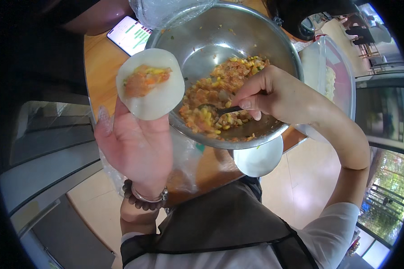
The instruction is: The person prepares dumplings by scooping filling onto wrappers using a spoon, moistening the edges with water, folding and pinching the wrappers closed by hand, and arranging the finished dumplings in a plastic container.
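Observation:
On the fingers of my left hand (141,141), palm up, rests a round white dumpling wrapper (158,104). A mound of filling (146,80) with orange and yellow bits lies on the wrapper. My right hand (272,95) grips the handle of a dark spoon (227,110) over a large stainless steel bowl (195,43). The spoon's head is down in the filling mixture (235,72), where corn kernels show. My left fingertips are mostly hidden under the wrapper.
A phone (129,35) with a lit screen lies left of the bowl on the wooden table (96,67). Clear plastic wrap (171,11) hangs at the bowl's far rim. A small white bowl (259,158) stands at the near edge. Right is a clear plastic container (345,72) with white pieces.

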A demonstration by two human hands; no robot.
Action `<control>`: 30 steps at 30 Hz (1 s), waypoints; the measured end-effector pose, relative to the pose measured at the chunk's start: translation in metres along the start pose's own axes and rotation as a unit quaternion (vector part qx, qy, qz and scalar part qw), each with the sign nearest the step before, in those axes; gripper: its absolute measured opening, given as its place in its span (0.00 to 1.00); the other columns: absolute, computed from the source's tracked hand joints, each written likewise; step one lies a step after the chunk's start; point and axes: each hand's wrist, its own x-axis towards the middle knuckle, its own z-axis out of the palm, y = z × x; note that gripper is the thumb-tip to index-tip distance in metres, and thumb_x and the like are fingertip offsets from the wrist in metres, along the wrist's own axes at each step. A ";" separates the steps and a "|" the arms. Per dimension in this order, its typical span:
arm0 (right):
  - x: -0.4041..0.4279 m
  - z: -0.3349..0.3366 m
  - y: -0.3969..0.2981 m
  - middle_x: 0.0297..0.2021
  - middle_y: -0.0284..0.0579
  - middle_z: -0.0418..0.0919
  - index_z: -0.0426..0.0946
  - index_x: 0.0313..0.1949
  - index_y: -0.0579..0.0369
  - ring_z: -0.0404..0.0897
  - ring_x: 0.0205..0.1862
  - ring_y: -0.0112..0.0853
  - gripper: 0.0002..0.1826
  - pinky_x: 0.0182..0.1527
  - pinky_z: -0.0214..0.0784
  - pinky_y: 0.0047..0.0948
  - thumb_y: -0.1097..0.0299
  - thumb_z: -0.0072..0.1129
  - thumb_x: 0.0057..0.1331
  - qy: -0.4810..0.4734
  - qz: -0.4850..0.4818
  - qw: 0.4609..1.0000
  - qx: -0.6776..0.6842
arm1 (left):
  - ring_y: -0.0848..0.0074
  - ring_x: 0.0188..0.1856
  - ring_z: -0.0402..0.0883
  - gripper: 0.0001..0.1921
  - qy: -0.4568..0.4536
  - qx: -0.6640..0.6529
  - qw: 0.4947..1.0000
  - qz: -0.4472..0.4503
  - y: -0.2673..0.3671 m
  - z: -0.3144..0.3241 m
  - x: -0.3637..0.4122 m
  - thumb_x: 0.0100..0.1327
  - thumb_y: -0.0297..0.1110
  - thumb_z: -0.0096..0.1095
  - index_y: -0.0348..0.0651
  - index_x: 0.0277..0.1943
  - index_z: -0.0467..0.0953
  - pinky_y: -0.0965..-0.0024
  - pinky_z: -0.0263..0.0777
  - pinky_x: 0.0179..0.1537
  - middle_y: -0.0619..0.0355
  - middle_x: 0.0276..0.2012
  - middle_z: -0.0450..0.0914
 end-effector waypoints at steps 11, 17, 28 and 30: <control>-0.033 0.031 -0.003 0.28 0.52 0.79 0.76 0.37 0.67 0.80 0.30 0.35 0.08 0.32 0.70 0.30 0.82 0.52 0.57 0.116 -0.171 0.954 -0.220 | 0.58 0.63 0.58 0.31 0.021 -0.065 0.998 -0.013 0.009 0.011 -0.014 0.65 0.49 0.34 0.29 0.61 0.56 0.55 0.49 0.64 0.45 0.60 0.61; -0.032 0.038 0.003 0.25 0.56 0.76 0.74 0.31 0.68 0.78 0.30 0.43 0.05 0.32 0.70 0.33 0.83 0.50 0.53 0.150 -0.162 0.964 -0.151 | 0.60 0.63 0.60 0.26 0.165 0.112 0.979 -0.050 0.012 0.022 -0.083 0.66 0.41 0.35 0.31 0.61 0.57 0.56 0.51 0.64 0.47 0.59 0.63; -0.049 0.090 0.013 0.30 0.53 0.74 0.73 0.42 0.75 0.70 0.21 0.32 0.24 0.18 0.64 0.25 0.79 0.55 0.41 0.313 -0.416 0.744 -0.418 | 0.66 0.61 0.64 0.24 0.189 0.102 0.963 -0.162 0.001 0.026 -0.080 0.66 0.41 0.36 0.33 0.60 0.59 0.61 0.54 0.62 0.52 0.57 0.67; -0.055 0.104 0.015 0.30 0.55 0.73 0.73 0.42 0.75 0.69 0.21 0.31 0.25 0.17 0.63 0.24 0.78 0.54 0.40 0.310 -0.417 0.710 -0.475 | 0.67 0.60 0.65 0.24 0.177 0.102 0.966 -0.159 0.002 0.026 -0.082 0.67 0.42 0.36 0.33 0.59 0.60 0.62 0.55 0.62 0.52 0.56 0.68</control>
